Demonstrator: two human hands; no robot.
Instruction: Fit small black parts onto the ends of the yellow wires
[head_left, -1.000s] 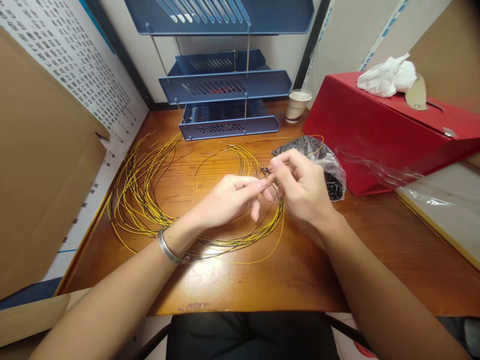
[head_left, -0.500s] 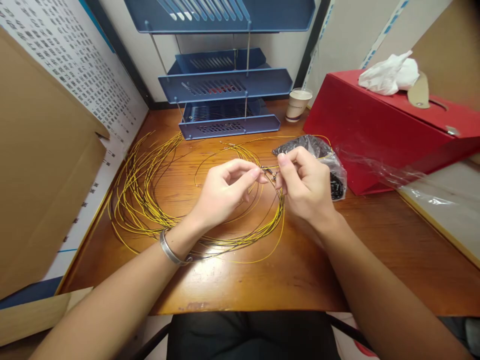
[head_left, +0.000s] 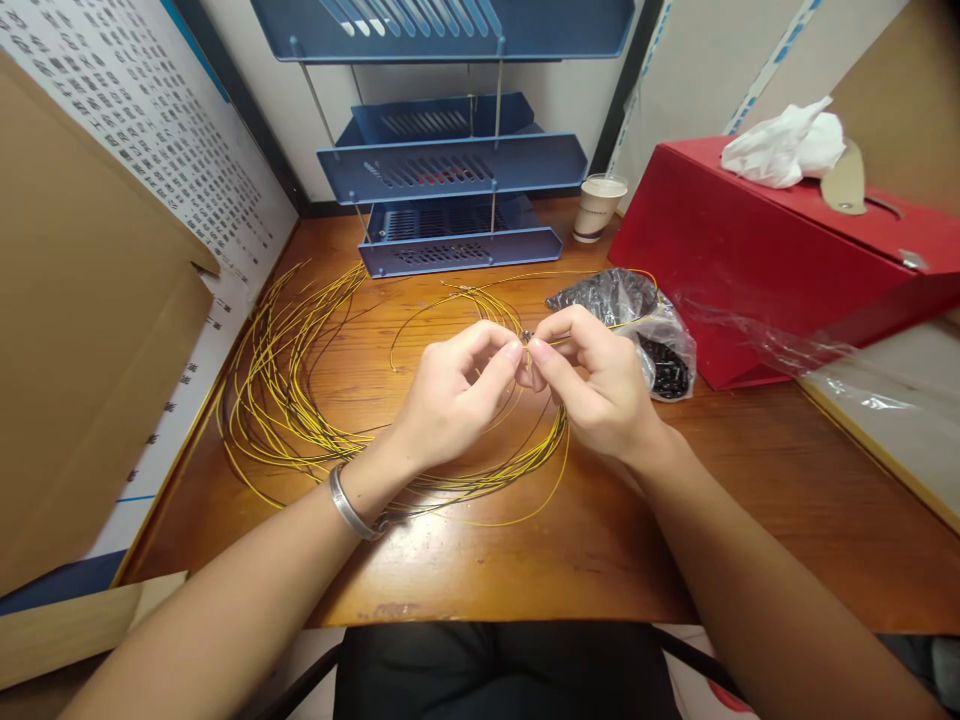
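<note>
My left hand [head_left: 461, 390] is closed in a pinch at a small black connector [head_left: 526, 337], mostly hidden by the fingertips. Against it, my right hand [head_left: 596, 385] pinches a thin yellow wire [head_left: 634, 322], which loops back behind that hand. The thumbs and fingertips of both hands nearly touch, so the join between wire and connector cannot be made out. Beneath the hands lies a bundle of yellow and black wires [head_left: 517, 462], curving across the wooden table. Just behind my right hand sits a clear plastic bag [head_left: 664, 350] of small black parts.
A larger coil of yellow and black wires [head_left: 281, 400] spreads at the left. Blue tiered trays [head_left: 450, 170] and a paper cup [head_left: 598, 208] stand at the back. To the right is a red box [head_left: 720, 270] with white tissue on top; cardboard [head_left: 90, 330] borders the left side.
My right hand has moved left and its fingertips have come up to my left hand's. The small black connector, more visible before, is now mostly covered by fingers.
</note>
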